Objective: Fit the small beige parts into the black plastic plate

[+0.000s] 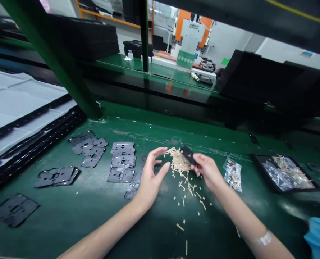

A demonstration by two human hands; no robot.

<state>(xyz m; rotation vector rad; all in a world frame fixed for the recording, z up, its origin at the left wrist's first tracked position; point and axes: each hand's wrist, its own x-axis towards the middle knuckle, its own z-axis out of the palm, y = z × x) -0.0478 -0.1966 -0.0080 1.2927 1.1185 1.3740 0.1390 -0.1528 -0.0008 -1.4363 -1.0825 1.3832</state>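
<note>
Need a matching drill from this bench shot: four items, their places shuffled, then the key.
Things:
1. small black part
2. pile of tan strips
3. clear bag
4. black tray

Places:
A. far right on the green table, with strips and plastic inside
B. pinched in the right hand
C. on the green table between the left hand and the right hand
D. flat on the green table, just right of the right hand

Pairs: 1-B, 2-C, 3-D, 4-A

plates [121,162] left, strips [179,162] centre, tray [259,169] right
</note>
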